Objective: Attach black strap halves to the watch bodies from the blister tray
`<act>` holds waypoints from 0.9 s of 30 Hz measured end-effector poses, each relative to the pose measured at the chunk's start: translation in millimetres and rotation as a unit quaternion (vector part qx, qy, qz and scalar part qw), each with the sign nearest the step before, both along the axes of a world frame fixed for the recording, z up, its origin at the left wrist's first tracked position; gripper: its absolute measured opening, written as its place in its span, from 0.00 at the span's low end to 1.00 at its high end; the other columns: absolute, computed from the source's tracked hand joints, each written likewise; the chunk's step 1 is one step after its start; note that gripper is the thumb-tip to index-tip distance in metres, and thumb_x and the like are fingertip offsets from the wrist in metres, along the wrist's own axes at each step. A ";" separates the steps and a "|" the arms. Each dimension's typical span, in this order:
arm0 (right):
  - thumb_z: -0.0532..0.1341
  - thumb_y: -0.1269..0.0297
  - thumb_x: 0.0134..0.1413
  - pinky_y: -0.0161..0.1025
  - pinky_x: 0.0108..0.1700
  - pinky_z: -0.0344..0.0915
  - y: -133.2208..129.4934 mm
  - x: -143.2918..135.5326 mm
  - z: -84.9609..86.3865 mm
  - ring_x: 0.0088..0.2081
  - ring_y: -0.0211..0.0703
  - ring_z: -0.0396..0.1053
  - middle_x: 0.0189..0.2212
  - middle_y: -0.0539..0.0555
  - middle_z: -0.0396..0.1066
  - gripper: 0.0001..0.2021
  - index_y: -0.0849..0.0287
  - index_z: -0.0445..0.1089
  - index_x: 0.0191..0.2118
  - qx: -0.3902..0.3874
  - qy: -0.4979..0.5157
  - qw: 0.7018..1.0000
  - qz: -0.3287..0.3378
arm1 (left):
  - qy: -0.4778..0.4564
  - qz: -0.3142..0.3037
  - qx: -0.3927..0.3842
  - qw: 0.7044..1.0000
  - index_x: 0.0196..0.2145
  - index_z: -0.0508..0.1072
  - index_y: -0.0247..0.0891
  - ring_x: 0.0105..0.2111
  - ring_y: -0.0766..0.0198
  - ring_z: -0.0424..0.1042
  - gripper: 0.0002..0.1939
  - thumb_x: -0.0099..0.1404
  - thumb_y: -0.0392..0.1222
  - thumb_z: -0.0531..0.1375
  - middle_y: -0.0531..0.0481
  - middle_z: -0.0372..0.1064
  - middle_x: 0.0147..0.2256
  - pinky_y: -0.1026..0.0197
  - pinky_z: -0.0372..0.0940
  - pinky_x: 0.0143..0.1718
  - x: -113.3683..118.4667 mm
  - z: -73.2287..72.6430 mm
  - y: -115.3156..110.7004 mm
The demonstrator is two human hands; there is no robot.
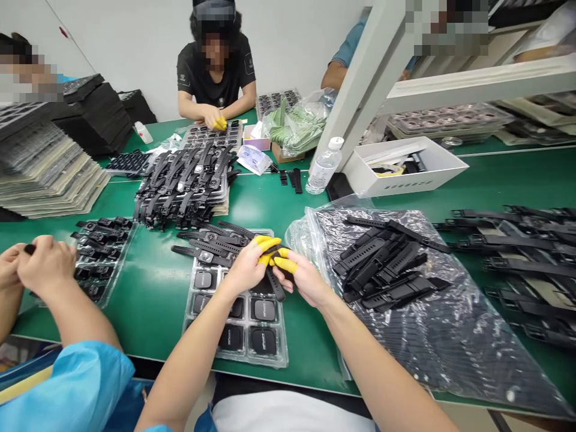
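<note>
Yellow covers sit on fingertips of my left hand (252,264) and my right hand (302,275). Both hands meet over a clear tray (281,354), closed on a black watch with a strap (275,284) that hangs down between them. Square black watch faces (263,310) fill compartments at the tray's near end. Across its far end lie several watches with straps (211,246). To the right of my right hand, a heap of loose black straps (382,258) rests on a plastic bag (427,354).
A water bottle (324,167) and white box (405,168) stand behind the straps. Stacked trays of watches (184,180) lie farther left. A co-worker's hands (45,264) are at the left, near another tray (108,288). Another person (216,72) sits opposite. More straps (531,264) lie right.
</note>
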State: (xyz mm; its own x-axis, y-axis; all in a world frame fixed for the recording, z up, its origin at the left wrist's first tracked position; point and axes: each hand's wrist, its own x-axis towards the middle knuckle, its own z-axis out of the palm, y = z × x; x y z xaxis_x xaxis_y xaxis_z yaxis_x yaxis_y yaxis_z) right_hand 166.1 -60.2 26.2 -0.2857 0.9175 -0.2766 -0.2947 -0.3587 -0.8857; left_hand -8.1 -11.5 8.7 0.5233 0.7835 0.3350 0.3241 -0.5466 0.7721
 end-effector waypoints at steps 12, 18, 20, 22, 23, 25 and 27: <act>0.77 0.40 0.43 0.30 0.17 0.50 -6.7 7.0 -3.8 0.16 0.29 0.51 0.16 0.44 0.59 0.28 0.56 0.66 0.30 -0.055 0.015 0.998 0.003 | 0.079 -0.036 -0.036 0.996 0.63 0.72 0.32 0.65 0.56 0.67 0.28 0.69 0.28 0.49 0.38 0.69 0.61 0.53 0.62 0.70 1.1 21.2 -11.0; 0.79 0.41 0.41 0.30 0.18 0.51 -8.0 4.3 -0.4 0.17 0.29 0.52 0.16 0.44 0.59 0.28 0.56 0.66 0.29 -0.063 0.031 0.997 -0.021 | 0.087 -0.018 -0.047 0.995 0.65 0.70 0.32 0.66 0.55 0.66 0.28 0.69 0.28 0.49 0.37 0.68 0.63 0.53 0.62 0.70 2.8 21.3 -13.8; 0.79 0.42 0.40 0.29 0.18 0.51 -8.0 4.6 -0.3 0.17 0.29 0.52 0.16 0.44 0.59 0.28 0.56 0.66 0.29 -0.067 0.034 0.997 -0.023 | 0.098 -0.011 -0.048 0.994 0.65 0.70 0.35 0.67 0.56 0.66 0.30 0.68 0.27 0.50 0.39 0.68 0.64 0.53 0.62 0.70 3.0 21.6 -14.8; 0.80 0.42 0.39 0.29 0.18 0.52 -7.9 5.9 -1.6 0.17 0.30 0.52 0.16 0.44 0.59 0.28 0.56 0.66 0.29 -0.073 0.031 0.997 -0.017 | 0.112 -0.011 -0.047 0.993 0.65 0.70 0.37 0.67 0.56 0.65 0.31 0.68 0.27 0.50 0.40 0.68 0.64 0.53 0.62 0.70 3.0 22.9 -15.5; 0.80 0.42 0.40 0.29 0.18 0.52 -7.9 6.8 -2.6 0.17 0.30 0.52 0.16 0.44 0.58 0.28 0.56 0.66 0.29 -0.076 0.029 0.997 -0.011 | 0.119 -0.012 -0.046 0.992 0.65 0.70 0.37 0.67 0.56 0.65 0.30 0.68 0.27 0.50 0.40 0.68 0.64 0.53 0.62 0.70 2.9 23.6 -15.7; 0.79 0.43 0.41 0.30 0.18 0.52 -7.7 8.4 -4.6 0.17 0.30 0.52 0.16 0.45 0.58 0.27 0.56 0.66 0.28 -0.083 0.029 0.996 0.000 | 0.127 -0.018 -0.042 0.991 0.64 0.71 0.35 0.67 0.56 0.65 0.29 0.68 0.27 0.50 0.39 0.68 0.64 0.53 0.62 0.70 2.7 25.0 -15.9; 0.78 0.43 0.42 0.30 0.17 0.51 -7.4 9.1 -5.1 0.17 0.30 0.51 0.16 0.45 0.57 0.27 0.56 0.66 0.28 -0.089 0.040 0.995 -0.001 | 0.126 -0.019 -0.037 0.991 0.63 0.71 0.33 0.66 0.56 0.66 0.26 0.70 0.29 0.50 0.39 0.68 0.63 0.54 0.63 0.69 3.0 25.5 -16.0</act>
